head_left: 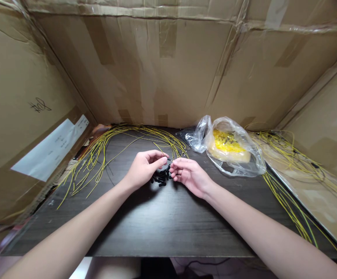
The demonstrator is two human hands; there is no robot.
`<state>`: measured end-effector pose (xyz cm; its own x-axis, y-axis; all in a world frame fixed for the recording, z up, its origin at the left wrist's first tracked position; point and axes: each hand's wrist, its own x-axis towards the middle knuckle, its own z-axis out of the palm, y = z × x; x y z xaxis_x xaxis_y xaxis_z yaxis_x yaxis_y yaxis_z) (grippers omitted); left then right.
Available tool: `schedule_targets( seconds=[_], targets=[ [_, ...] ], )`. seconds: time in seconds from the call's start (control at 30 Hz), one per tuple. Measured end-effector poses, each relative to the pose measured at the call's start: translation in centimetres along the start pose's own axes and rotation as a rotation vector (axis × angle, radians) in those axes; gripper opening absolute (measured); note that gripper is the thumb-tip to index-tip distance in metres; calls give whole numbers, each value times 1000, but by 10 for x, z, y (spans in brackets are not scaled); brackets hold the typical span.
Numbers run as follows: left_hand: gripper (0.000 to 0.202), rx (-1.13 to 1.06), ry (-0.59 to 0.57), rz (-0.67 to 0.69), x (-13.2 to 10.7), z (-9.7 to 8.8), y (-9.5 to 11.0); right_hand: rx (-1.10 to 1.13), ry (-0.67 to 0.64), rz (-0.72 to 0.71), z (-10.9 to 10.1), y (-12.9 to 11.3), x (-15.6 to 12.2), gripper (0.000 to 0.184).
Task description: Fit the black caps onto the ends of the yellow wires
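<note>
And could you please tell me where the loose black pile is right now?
In the head view, the black pile lies on the table near the middle of the picture, between the left hand and the right hand.

"What colour are the wires (103, 140) at ten o'clock?"
"Yellow; the parts (162, 177) at the clock's centre, black."
"And the surface (162, 217)?"
"Dark brown, faintly wood-grained."
"The bag (257, 157) at two?"
"Clear, with bright yellow bits (226, 141)."
"The walls (186, 89)?"
"Tan, striped with darker tape (100, 42); the label (52, 149) at nine is white with dark print."
</note>
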<state>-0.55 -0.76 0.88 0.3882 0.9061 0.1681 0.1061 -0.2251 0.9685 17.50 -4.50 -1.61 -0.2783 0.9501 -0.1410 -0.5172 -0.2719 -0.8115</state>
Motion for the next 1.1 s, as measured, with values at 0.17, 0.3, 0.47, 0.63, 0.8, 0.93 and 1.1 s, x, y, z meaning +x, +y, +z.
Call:
schedule_targets(
  seconds=[0.17, 0.3, 0.47, 0.63, 0.8, 0.93, 1.1],
  targets=[
    [23, -195, -25, -72, 1, 0, -1, -10, -30, -13, 0, 1, -1, 20],
    [25, -263, -48, -103, 1, 0, -3, -3, -54, -11, 1, -1, -3, 17],
    [26, -205, -50, -97, 1, 0, 0, 8, -57, -21, 2, -3, -4, 15],
    [28, -165, -48, -91, 1, 0, 2, -2, -42, -16, 2, -3, -3, 15],
    [29, -189, -41, -91, 1, 1, 1, -42, -23, -21, 2, -1, -2, 13],
    [28, -226, -52, -100, 1, 1, 1, -62, -19, -22, 1, 1, -2, 13],
    [27, -245, -47, -101, 1, 2, 0, -90, -16, -29, 2, 0, -2, 13]
  ],
)
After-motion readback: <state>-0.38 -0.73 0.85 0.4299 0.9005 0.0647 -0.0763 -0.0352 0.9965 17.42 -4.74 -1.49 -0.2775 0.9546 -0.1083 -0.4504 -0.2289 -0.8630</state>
